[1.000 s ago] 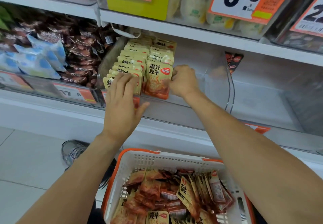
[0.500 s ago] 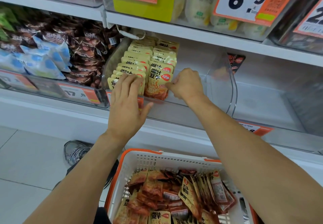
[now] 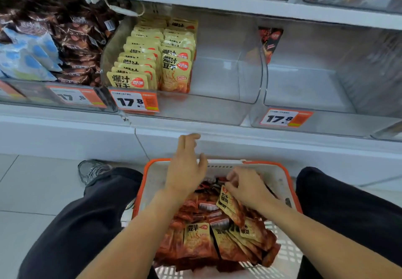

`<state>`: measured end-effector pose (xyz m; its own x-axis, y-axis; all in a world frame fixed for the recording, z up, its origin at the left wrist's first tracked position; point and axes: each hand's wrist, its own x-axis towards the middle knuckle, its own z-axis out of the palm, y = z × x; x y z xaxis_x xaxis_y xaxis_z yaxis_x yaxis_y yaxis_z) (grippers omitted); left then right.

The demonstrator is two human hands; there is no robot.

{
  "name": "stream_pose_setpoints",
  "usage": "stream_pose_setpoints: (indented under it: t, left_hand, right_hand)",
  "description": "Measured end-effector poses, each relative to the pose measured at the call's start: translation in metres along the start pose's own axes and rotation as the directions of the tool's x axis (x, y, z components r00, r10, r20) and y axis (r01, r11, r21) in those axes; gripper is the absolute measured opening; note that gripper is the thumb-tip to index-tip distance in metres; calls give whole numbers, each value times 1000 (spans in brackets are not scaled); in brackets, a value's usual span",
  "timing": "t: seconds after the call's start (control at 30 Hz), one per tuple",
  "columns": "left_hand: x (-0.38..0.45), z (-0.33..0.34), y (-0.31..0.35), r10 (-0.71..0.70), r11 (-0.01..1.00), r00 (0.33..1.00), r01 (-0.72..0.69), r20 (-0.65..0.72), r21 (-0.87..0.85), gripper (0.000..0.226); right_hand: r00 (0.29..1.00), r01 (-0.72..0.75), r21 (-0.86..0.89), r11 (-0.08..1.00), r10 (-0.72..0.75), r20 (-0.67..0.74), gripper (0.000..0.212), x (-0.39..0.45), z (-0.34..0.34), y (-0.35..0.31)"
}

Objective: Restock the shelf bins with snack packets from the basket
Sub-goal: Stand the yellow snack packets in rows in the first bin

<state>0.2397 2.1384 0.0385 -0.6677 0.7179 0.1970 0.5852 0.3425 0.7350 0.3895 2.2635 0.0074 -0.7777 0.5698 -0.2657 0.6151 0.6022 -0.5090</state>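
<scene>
**Hands over the snack basket below a half-filled shelf bin**

While a person crouches before a white store shelf, both bare forearms reach down over a white plastic basket with an orange rim [image 3: 292,194] that sits between the knees of their black trousers [image 3: 87,220]. The basket holds a loose heap of red and tan snack packets [image 3: 195,241] printed with dark characters.

The right hand [image 3: 245,188] is low in the heap, its fingers curled round the top of 1 tan and red snack packet [image 3: 228,201], which stands tilted above the others. The left hand [image 3: 187,167] hangs above the basket's far rim with fingers loosely spread and slightly bent, holding nothing.

Above, a clear plastic shelf bin [image 3: 250,96] carries 2 upright rows of matching cream and yellow packets [image 3: 152,61] packed into its left side; its right side shows only bare plastic. An orange and white price tag reading 17.8 [image 3: 134,102] is fixed to the bin's front. Just beside it on the right is a second clear bin [image 3: 304,87] with its own 17.8 tag [image 3: 286,117] and a single dark red packet [image 3: 269,41] upright at the back. To the left, another bin holds dark brown wrappers [image 3: 76,39] and pale blue bags [image 3: 28,59]. A grey sneaker [image 3: 92,170] rests on the pale tiled floor at lower left.
</scene>
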Motion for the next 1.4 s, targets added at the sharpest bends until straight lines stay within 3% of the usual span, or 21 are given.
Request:
stream_pose_setpoints:
  t: [0.1,0.2,0.3,0.5,0.57,0.67,0.83,0.93,1.0,1.13,1.27,1.33,1.4]
  left_hand:
    - [-39,43,-27,-128,975,950,68,284,214,44]
    - [-82,67,-47,-266,932,847,104,460,348,41]
    - [-112,76,-57,-384,897,745,162,546,410,28]
    - [-129,70,-74,-597,783,520,210,611,586,24]
    - [-131,66,-76,-614,775,484,219,624,593,19]
    - [-131,62,-76,-619,777,476,258,625,574,14]
    - [-131,61,-75,-641,765,494,348,588,542,20]
    - [-130,61,-72,-655,756,484,398,580,520,26]
    - [-127,61,-67,-664,748,460,401,589,529,27]
    - [-101,54,-47,-637,770,476,390,606,505,31]
    - [-68,27,-26,-492,814,493,553,718,179,34]
    - [-54,10,-16,-426,836,574,545,699,61,32]
    - [-38,-5,-5,-358,895,661,444,660,41,25]
  right_hand:
    - [958,-216,-59,975,223,179,11,-21,41,50]
    - [916,-310,-33,950,308,255,15,-37,62,74]
    - [874,-401,47,915,367,318,27,-49,82,78]
    - [798,-539,194,820,423,429,44,-63,141,53]
    - [787,-565,235,791,430,443,44,-67,153,42]
    - [765,-579,248,777,412,495,47,-65,164,37]
    - [664,-678,247,693,433,609,46,-55,157,42]
    - [590,-753,277,597,425,687,21,-53,142,49]
    - [575,-781,343,522,386,722,17,-49,126,54]
    - [686,-706,510,492,295,665,36,-35,88,57]
    - [844,-531,721,446,198,499,46,-24,47,41]
    - [901,-432,789,437,166,401,49,-21,26,27]
    - [943,-332,833,443,130,307,48,-19,3,13]
